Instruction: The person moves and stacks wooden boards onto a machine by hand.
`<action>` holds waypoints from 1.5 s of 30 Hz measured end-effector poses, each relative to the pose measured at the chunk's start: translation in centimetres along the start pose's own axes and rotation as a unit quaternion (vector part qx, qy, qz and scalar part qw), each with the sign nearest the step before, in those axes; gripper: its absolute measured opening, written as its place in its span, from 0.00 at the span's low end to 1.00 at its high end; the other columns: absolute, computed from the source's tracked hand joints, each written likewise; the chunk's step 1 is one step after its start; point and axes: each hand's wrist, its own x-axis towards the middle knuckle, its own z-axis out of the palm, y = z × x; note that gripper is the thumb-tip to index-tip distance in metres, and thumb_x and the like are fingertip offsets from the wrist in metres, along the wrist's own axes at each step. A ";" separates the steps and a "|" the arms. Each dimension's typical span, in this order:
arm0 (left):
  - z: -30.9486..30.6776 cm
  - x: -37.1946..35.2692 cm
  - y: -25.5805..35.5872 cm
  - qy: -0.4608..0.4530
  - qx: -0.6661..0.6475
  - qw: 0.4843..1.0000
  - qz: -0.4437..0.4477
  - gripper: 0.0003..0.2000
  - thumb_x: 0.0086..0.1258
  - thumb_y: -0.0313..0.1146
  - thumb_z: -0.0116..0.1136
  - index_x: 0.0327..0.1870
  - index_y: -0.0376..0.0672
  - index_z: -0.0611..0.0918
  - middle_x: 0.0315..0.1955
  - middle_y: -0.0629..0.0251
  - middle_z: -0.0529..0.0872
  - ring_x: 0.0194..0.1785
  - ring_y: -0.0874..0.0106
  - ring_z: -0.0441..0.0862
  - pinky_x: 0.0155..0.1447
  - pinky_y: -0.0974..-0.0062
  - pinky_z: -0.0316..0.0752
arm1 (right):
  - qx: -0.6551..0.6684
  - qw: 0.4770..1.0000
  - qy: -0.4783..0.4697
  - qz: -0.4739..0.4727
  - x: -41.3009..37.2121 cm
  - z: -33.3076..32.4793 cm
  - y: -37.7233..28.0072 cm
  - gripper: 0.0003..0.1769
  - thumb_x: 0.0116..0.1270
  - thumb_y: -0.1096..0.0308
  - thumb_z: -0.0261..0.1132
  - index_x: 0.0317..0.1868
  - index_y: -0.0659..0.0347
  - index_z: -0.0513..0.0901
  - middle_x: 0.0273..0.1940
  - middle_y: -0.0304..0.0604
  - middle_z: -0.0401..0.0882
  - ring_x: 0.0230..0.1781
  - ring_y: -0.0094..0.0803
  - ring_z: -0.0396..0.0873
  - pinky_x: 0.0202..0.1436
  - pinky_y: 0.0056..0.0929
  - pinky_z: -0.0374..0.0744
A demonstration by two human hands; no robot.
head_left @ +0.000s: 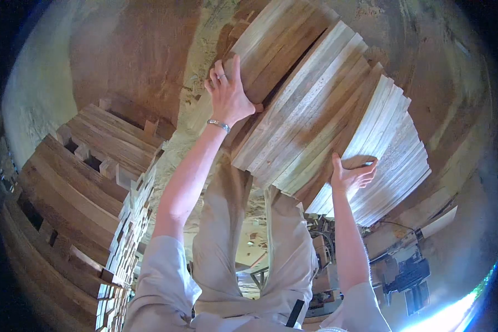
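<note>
The left hand [229, 99] is spread wide, thumb held well away from the fingers, and lies against the near-left side of the stacked boards [304, 110]; from where I stand, no board is visibly enclosed in it. A ring sits on one finger and a metal bracelet [219, 125] encircles the wrist. The right hand [353, 176] is half open, fingers loosely bent and thumb set apart, positioned at the paler boards [379, 149] on the right side of the same stack; I cannot tell how firmly it bears on them. The stack lies directly in front of the person's legs [221, 221], its long pieces side by side with uneven, stepped ends. A dark gap separates the leftmost section from the middle one. To the person's left, well apart from both hands, stands a second timber stack [77, 182], layered, with short spacer blocks [83, 152] between layers. Brown, dusty floor [138, 50] extends beyond both stacks. Dark machinery [406, 271] appears at the lower right, near a bright glare.
</note>
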 end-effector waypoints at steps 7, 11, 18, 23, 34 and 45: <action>0.3 1.3 1.6 0.001 -0.008 0.998 -0.063 0.67 0.29 0.47 0.83 0.74 0.52 0.48 0.67 0.43 0.50 0.69 0.41 0.50 0.67 0.39 0.51 | -0.011 0.999 -0.040 0.029 0.2 -0.8 -0.8 0.76 0.37 0.32 0.75 0.74 0.62 0.37 0.67 0.63 0.48 0.69 0.58 0.49 0.69 0.60 0.52; 0.0 3.4 3.0 0.006 -0.009 0.998 -0.055 0.66 0.30 0.48 0.83 0.74 0.52 0.48 0.68 0.41 0.51 0.71 0.40 0.48 0.69 0.37 0.49 | 0.016 0.990 -0.122 0.062 0.9 -3.2 -1.8 0.77 0.36 0.42 0.80 0.74 0.61 0.34 0.67 0.64 0.47 0.69 0.60 0.48 0.70 0.61 0.51; -3.2 0.5 -1.2 -0.084 -0.106 0.989 -0.053 0.63 0.35 0.44 0.82 0.75 0.48 0.50 0.70 0.43 0.59 0.73 0.46 0.55 0.75 0.51 0.51 | 0.092 0.949 -0.290 0.083 3.4 -6.6 1.1 0.83 0.29 0.49 0.84 0.74 0.61 0.30 0.70 0.70 0.44 0.72 0.63 0.46 0.74 0.60 0.50; -10.1 -10.1 -5.8 -0.192 -0.544 0.809 -0.109 0.54 0.45 0.27 0.72 0.75 0.39 0.51 0.68 0.53 0.64 0.67 0.63 0.68 0.61 0.68 0.75 | 0.493 0.787 -0.371 0.027 2.6 -8.9 8.3 0.77 0.30 0.36 0.76 0.75 0.65 0.44 0.72 0.59 0.51 0.75 0.50 0.49 0.76 0.47 0.51; -32.8 -25.4 1.3 -0.206 -0.478 0.853 0.022 0.53 0.43 0.44 0.68 0.74 0.41 0.54 0.63 0.55 0.68 0.66 0.60 0.69 0.65 0.65 0.70 | 0.707 0.555 -0.396 0.190 -10.9 -37.4 12.2 0.58 0.47 0.56 0.65 0.77 0.59 0.45 0.67 0.46 0.62 0.61 0.34 0.66 0.67 0.35 0.63; -37.4 -20.6 9.3 -0.304 -0.365 0.829 0.295 0.54 0.44 0.49 0.67 0.74 0.42 0.53 0.68 0.51 0.61 0.69 0.58 0.63 0.70 0.59 0.61 | 0.398 0.882 -0.109 0.228 -33.9 -58.0 23.3 0.73 0.31 0.39 0.76 0.74 0.61 0.48 0.65 0.62 0.57 0.68 0.54 0.58 0.71 0.48 0.59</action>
